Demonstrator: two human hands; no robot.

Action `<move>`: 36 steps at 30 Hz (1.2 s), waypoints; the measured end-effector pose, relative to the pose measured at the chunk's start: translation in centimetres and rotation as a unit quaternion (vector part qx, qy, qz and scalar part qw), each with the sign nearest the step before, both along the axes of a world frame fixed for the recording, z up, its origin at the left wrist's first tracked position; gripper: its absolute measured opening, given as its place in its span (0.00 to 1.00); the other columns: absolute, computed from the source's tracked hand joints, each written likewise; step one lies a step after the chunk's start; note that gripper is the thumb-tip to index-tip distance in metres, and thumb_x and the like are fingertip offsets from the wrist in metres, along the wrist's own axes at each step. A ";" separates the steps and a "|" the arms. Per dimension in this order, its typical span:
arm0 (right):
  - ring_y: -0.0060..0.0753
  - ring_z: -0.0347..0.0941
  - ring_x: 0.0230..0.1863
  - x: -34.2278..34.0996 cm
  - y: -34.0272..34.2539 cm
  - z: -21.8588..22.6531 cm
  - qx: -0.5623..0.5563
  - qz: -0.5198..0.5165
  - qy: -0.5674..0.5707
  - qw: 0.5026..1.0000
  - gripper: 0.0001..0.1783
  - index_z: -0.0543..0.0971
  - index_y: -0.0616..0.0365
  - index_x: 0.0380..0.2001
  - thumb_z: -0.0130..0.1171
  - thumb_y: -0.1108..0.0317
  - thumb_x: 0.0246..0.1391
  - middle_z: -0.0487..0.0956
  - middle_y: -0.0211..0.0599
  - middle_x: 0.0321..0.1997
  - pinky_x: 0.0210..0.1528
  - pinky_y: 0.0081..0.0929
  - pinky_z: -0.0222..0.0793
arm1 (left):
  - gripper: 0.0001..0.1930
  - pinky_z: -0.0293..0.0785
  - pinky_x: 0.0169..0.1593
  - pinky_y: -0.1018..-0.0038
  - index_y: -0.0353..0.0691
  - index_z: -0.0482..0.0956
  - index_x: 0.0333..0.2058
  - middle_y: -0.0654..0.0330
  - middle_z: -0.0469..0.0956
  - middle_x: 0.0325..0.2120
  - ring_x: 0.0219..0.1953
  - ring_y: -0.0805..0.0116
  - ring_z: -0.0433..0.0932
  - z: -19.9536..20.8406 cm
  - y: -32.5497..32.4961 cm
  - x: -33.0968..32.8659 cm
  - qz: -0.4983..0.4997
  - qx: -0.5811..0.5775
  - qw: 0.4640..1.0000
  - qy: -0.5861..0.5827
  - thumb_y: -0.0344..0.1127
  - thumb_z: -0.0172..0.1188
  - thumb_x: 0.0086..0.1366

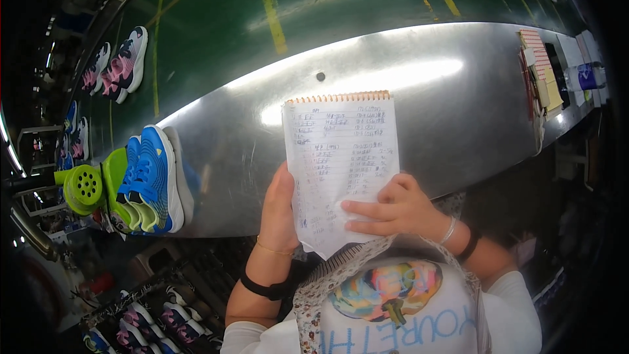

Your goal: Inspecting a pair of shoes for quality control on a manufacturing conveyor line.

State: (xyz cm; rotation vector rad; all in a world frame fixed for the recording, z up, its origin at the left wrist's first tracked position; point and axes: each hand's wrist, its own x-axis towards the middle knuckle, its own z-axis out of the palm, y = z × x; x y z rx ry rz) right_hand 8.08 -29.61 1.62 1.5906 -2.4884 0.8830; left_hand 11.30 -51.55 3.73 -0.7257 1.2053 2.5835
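A spiral-bound notepad (344, 164) with handwritten lines stands tilted up between my hands, its wire binding along the far edge. My left hand (278, 200) grips its left edge, thumb in front and the other fingers hidden behind. My right hand (396, 208) rests at the lower right of the page. Two of its fingers stretch leftward across the paper, apart from each other, while the others are bent. I see no pen in it. The page's lower corner is bent.
A steel worktop (242, 118) borders a green conveyor belt (209, 19) with yellow lines. Blue sneakers (154, 180) stand at the left beside a lime-green holder (83, 189). Pink-and-navy shoes (124, 65) sit on the belt. Papers (538, 62) and a water bottle (585, 77) lie right. Racked shoes (141, 324) fill the lower left.
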 end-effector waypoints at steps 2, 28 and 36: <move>0.14 0.61 0.31 0.0 0.0 0.3 0.014 0.003 -0.020 1.000 0.21 0.75 0.22 0.43 0.58 0.64 0.46 0.70 0.01 0.56 0.46 0.19 0.56 | 0.28 0.68 0.53 0.67 0.31 0.60 0.54 0.51 0.69 0.49 0.50 0.63 0.70 0.0 -0.1 0.0 0.006 0.013 1.000 0.011 0.48 0.50 0.65; 0.17 0.61 0.31 -0.6 -0.1 0.5 -0.002 0.020 -0.060 0.998 0.17 0.79 0.28 0.40 0.57 0.63 0.43 0.73 0.09 0.54 0.44 0.20 0.55 | 0.21 0.68 0.53 0.68 0.28 0.60 0.55 0.47 0.69 0.50 0.50 0.61 0.71 0.2 -0.4 -0.4 0.018 0.013 0.998 -0.054 0.32 0.39 0.66; 0.17 0.62 0.32 -0.6 -0.1 0.4 0.007 0.014 -0.065 0.998 0.15 0.80 0.27 0.38 0.57 0.61 0.45 0.72 0.06 0.55 0.45 0.20 0.56 | 0.21 0.68 0.53 0.68 0.29 0.60 0.55 0.47 0.69 0.50 0.50 0.61 0.71 0.3 -0.4 -0.6 0.011 0.004 0.998 -0.054 0.34 0.38 0.67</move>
